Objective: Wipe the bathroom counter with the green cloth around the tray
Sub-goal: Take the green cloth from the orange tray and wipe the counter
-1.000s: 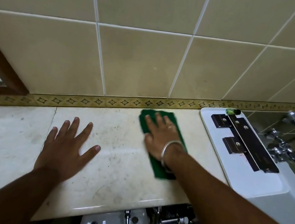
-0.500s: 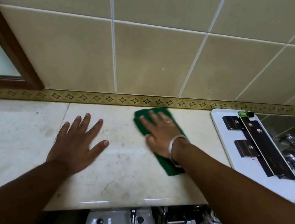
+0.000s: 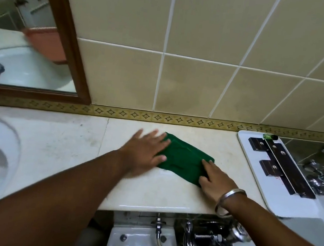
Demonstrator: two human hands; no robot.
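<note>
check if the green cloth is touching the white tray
Apart. The head view shows a strip of bare counter between the green cloth and the white tray, whose left rim lies clear of the cloth's right corner.

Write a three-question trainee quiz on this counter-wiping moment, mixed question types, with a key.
1. True or false: both hands touch the green cloth.
2. Where is the white tray relative to the cloth? A) toward the person's left B) toward the person's right C) under it
3. Fill in: the wrist of the right hand wears a metal ____.

Key:
1. True; the left hand lies flat on one end and the right hand's fingers press the other.
2. B
3. bangle
</note>
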